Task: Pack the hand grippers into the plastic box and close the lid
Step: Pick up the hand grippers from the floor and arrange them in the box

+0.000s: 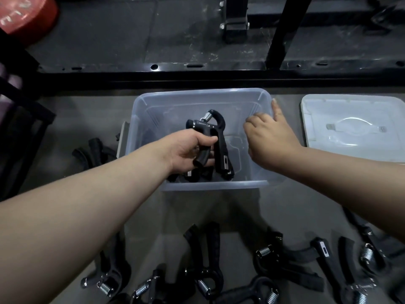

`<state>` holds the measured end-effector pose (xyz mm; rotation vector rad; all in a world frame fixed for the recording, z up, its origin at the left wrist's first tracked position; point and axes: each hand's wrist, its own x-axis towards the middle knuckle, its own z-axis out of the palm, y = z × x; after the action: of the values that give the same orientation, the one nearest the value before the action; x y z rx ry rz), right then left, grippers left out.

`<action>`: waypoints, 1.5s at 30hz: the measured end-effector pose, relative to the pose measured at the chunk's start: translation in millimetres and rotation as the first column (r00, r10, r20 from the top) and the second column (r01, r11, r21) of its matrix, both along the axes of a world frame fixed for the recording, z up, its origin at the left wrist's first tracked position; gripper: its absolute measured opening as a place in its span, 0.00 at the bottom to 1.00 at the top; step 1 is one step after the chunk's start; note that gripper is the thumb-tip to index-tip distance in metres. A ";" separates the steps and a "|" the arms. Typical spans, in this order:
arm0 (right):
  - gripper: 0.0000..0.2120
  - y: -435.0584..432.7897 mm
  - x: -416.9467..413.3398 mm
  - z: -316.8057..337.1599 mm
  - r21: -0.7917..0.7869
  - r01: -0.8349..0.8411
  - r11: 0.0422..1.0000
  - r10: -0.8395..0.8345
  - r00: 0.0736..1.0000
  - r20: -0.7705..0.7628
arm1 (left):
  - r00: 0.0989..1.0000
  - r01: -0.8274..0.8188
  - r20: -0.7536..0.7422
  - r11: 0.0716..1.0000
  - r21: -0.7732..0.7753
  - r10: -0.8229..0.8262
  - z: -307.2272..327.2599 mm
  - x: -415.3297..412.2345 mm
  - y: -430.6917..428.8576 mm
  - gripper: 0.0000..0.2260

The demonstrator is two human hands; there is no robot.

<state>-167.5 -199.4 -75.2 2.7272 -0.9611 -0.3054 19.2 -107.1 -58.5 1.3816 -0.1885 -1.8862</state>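
A clear plastic box (pixel 203 97) stands open on the floor in the middle. My left hand (pixel 188 148) holds a black hand gripper (pixel 215 132) by one handle, over the inside of the box. More black grippers (pixel 197 175) lie on the box bottom under it. My right hand (pixel 269 137) hovers over the box's right side with fingers loosely bent and the index finger touching the right rim; it holds nothing. The lid (pixel 355 128) lies flat on the floor to the right of the box.
Several loose hand grippers (pixel 206 264) with springs lie on the floor in front of the box, and a few more (pixel 94 150) to its left. A black metal rack frame (pixel 197 73) runs behind the box. A red weight plate (pixel 24 16) sits at top left.
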 end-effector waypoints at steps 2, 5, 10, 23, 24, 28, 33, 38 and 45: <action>0.16 -0.3 0.1 0.0 0.005 0.006 1.000 -0.006 1.000 -0.001 | 0.978 -0.002 0.207 0.998 0.062 -0.011 -7.9 -2.0 -7.7 0.07; 0.15 -0.1 0.1 0.1 0.006 0.003 1.000 -0.003 1.000 0.002 | 0.910 -0.021 0.414 0.995 0.101 -0.022 -19.3 -6.5 -16.8 0.11; 0.15 -1.3 0.0 -0.2 0.000 0.001 1.000 -0.001 1.000 -0.004 | 0.885 -0.021 0.463 0.991 0.133 -0.044 -34.9 -29.0 -18.4 0.10; 0.17 1.5 -0.9 3.3 0.016 0.001 1.000 -0.001 1.000 0.018 | -0.317 0.539 0.848 0.654 0.530 -0.425 -32.6 -31.2 -12.7 0.10; 0.17 1.7 -0.9 3.9 0.015 0.002 1.000 -0.002 1.000 0.015 | -0.324 0.541 0.845 0.649 0.535 -0.426 -33.1 -31.3 -13.0 0.11; 0.17 2.2 -0.6 3.3 0.016 -0.002 1.000 0.002 1.000 0.018 | -0.286 0.534 0.862 0.677 0.506 -0.419 -37.8 -31.8 -14.2 0.11; 0.17 2.3 -0.6 5.6 0.022 0.002 1.000 -0.002 1.000 0.012 | -0.283 0.540 0.860 0.670 0.509 -0.426 -39.4 -26.5 -13.5 0.08; 0.18 2.4 -0.4 6.1 0.038 0.002 0.999 -0.003 1.000 0.020 | -0.321 0.517 0.816 0.632 0.577 -0.481 -43.8 -29.4 -12.3 0.11; 0.17 2.7 -0.7 5.7 0.042 0.001 0.999 -0.003 0.999 0.038 | -0.243 0.520 0.832 0.657 0.546 -0.499 -44.2 -28.1 -13.8 0.13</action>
<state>-168.2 -196.6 -69.6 2.7799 -0.9784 -0.2779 -8.9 -121.0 -102.7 2.7051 -1.8188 -0.8543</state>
